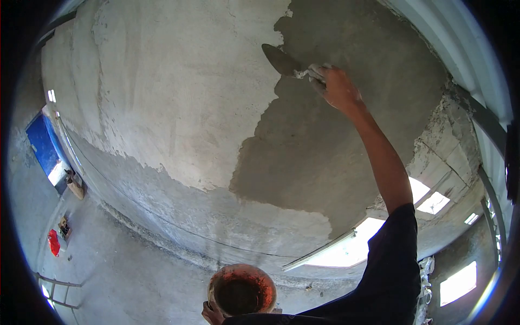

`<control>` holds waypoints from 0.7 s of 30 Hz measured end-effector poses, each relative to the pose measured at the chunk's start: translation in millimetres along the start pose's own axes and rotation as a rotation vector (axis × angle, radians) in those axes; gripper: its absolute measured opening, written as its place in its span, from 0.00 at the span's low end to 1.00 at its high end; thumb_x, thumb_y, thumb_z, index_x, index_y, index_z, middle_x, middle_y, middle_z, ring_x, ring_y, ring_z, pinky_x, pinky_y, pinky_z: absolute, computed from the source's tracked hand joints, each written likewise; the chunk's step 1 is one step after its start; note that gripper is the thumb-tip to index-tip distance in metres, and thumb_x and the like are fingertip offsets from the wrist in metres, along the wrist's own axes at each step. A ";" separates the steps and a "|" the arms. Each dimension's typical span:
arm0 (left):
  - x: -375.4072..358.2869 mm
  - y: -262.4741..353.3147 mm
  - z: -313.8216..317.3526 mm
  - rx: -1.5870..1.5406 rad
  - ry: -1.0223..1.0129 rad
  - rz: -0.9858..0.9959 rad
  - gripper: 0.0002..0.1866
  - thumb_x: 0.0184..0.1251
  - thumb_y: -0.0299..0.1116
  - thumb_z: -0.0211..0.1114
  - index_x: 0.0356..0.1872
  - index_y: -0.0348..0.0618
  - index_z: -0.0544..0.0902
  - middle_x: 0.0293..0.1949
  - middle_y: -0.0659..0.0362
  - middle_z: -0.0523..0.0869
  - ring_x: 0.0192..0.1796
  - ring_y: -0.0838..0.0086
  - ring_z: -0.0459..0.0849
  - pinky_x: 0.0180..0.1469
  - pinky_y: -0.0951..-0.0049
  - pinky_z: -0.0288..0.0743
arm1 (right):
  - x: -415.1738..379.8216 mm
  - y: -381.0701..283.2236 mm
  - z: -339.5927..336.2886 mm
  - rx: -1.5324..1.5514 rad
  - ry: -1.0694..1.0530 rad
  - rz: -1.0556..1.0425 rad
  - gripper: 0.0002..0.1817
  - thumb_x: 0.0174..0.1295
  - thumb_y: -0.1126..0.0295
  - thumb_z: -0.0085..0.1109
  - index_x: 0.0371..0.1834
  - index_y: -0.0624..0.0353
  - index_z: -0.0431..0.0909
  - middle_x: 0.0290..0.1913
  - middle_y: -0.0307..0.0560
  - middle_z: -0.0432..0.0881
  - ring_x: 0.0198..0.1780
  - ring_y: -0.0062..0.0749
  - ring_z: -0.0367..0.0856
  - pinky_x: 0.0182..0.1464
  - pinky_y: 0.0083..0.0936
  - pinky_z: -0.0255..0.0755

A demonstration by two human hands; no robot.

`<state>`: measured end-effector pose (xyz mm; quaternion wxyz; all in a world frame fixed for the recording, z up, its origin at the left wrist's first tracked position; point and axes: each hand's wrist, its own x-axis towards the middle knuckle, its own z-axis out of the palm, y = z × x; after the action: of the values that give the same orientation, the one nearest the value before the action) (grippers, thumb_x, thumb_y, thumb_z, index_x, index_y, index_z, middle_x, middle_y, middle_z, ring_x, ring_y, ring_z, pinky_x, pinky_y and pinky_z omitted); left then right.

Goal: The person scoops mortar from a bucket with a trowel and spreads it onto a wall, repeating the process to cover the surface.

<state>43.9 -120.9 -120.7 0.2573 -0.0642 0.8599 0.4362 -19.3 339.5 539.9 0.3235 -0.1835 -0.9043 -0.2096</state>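
Note:
My right hand (337, 89), dusted with pale plaster, is closed round the handle of a pointed trowel (279, 60). The trowel's blade points left and lies against or just off the wall, at the edge of the dark wet plaster (330, 141). To its left, the wall surface (179, 92) is paler and dry. Low in the view, my left hand (213, 314) grips the side of a round orange bowl (269, 287) smeared with mortar. Grey mortar (238, 298) shows inside the bowl. Most of the left hand's fingers are hidden beneath it.
A bright window opening (352, 246) lies below the wet plaster. Roof beams (482, 116) curve along the right. Over the concrete floor (119, 254), a red item (53, 242) lies at left, near a blue door (44, 145). A metal ladder-like frame (59, 287) stands at lower left.

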 end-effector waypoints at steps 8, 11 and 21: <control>-13.1 27.7 -18.3 -0.059 0.281 0.199 0.21 0.63 0.48 0.52 0.30 0.35 0.75 0.27 0.44 0.76 0.31 0.50 0.74 0.34 0.56 0.68 | 1.6 18.5 8.9 -0.126 0.153 0.125 0.16 0.60 0.63 0.54 0.51 0.54 0.75 0.44 0.53 0.77 0.42 0.48 0.80 0.44 0.39 0.76; -4.8 18.0 -10.3 -0.047 0.353 0.379 0.21 0.62 0.45 0.54 0.27 0.32 0.75 0.22 0.40 0.78 0.26 0.44 0.76 0.30 0.54 0.68 | -0.5 18.8 26.6 -0.304 0.136 0.149 0.16 0.62 0.66 0.50 0.53 0.52 0.73 0.47 0.52 0.76 0.43 0.48 0.80 0.43 0.40 0.77; -10.1 26.0 -12.0 -0.052 0.324 0.307 0.22 0.62 0.48 0.54 0.30 0.34 0.75 0.24 0.41 0.76 0.28 0.46 0.74 0.33 0.55 0.67 | -41.4 -0.7 57.6 -0.249 -0.067 0.154 0.16 0.62 0.67 0.49 0.54 0.47 0.72 0.49 0.53 0.75 0.46 0.51 0.78 0.47 0.44 0.74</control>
<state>39.3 -115.6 -91.2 0.0448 -0.0084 0.8781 0.4763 -18.9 359.4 471.9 0.2831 -0.2978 -0.8649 -0.2883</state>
